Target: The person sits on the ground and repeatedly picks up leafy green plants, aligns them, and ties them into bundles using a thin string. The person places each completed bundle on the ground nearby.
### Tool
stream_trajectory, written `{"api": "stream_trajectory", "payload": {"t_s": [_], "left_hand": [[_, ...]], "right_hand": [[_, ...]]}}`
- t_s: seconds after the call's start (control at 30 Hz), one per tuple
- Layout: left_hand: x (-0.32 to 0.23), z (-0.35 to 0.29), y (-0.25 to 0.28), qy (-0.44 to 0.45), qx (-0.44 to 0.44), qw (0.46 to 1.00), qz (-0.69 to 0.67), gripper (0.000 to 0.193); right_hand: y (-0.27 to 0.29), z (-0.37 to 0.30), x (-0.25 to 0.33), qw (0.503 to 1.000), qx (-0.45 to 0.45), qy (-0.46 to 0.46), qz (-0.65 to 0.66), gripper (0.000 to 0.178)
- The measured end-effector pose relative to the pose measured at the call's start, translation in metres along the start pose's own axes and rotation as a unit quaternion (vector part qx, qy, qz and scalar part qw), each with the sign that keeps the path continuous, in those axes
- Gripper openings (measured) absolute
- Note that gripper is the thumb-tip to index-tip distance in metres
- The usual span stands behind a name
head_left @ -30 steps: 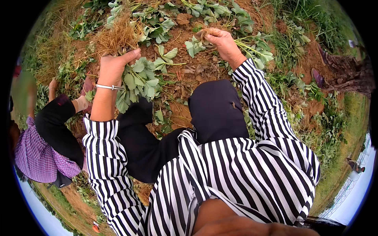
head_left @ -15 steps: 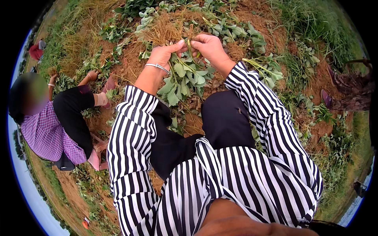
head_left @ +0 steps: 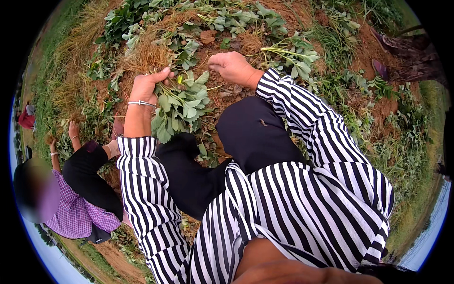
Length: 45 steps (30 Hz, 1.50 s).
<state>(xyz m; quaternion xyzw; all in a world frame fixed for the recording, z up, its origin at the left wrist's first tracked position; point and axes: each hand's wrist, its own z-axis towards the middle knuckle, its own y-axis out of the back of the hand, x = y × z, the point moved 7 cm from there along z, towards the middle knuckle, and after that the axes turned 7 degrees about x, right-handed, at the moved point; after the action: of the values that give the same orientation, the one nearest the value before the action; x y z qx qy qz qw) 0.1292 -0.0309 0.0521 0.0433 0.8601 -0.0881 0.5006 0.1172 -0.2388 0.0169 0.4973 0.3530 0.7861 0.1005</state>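
The fingers of my left hand (head_left: 145,87) are closed around a bundle of leafy plants (head_left: 187,106), thumb laid across the stems. Its dry brown roots (head_left: 147,57) fan out on the far side of my grip, while the green leaves hang toward the near right, above the ground and just beyond my knee. A silver bracelet (head_left: 142,102) circles that wrist. My right hand (head_left: 232,67) hangs to the right of the bundle, apart from it, over brown soil and dead leaves; its fingers are curled in narrowly, and I cannot tell whether they pinch anything. Farther right lies a loose plant (head_left: 295,57), pale stems pointing left. More uprooted greenery (head_left: 236,20) is strewn at the far side. To my left sits a co-worker in a purple checked shirt (head_left: 71,213); at far right are another person's patterned trousers (head_left: 414,59).
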Motion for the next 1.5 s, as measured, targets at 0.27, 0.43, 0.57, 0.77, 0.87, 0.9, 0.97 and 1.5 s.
{"api": "stream_trajectory", "payload": {"t_s": [0.27,0.43,0.57,0.77,0.87,0.9,0.97,1.5], "left_hand": [[0.005,-0.008,0.006,-0.004,0.014,1.000,0.025,0.019],[0.002,-0.007,0.006,-0.035,-0.020,0.998,0.040,0.018],[0.001,-0.006,0.003,-0.029,-0.029,0.997,0.064,0.017],[0.006,-0.002,0.005,-0.039,-0.036,0.996,0.074,0.020],[0.001,-0.009,0.010,-0.035,-0.051,0.995,0.080,0.018],[-0.001,-0.009,0.010,-0.045,-0.050,0.995,0.079,0.018],[0.001,-0.002,0.010,-0.053,-0.044,0.995,0.073,0.018],[0.005,-0.008,0.017,-0.074,-0.071,0.993,0.058,0.021]], "right_hand": [[0.049,-0.101,-0.190,0.934,-0.022,-0.256,-0.248,0.016],[0.037,-0.068,-0.234,0.903,0.047,-0.309,-0.295,0.021],[0.019,-0.068,-0.271,0.862,0.081,-0.363,-0.346,0.024],[0.013,-0.056,-0.288,0.874,0.091,-0.365,-0.307,0.019],[0.025,-0.029,-0.261,0.918,0.091,-0.250,-0.294,0.016],[0.034,-0.021,-0.254,0.928,0.077,-0.223,-0.288,0.017],[0.067,-0.005,-0.226,0.928,0.006,-0.226,-0.296,0.020],[0.022,0.015,-0.238,0.931,0.009,-0.248,-0.266,0.018]]}}
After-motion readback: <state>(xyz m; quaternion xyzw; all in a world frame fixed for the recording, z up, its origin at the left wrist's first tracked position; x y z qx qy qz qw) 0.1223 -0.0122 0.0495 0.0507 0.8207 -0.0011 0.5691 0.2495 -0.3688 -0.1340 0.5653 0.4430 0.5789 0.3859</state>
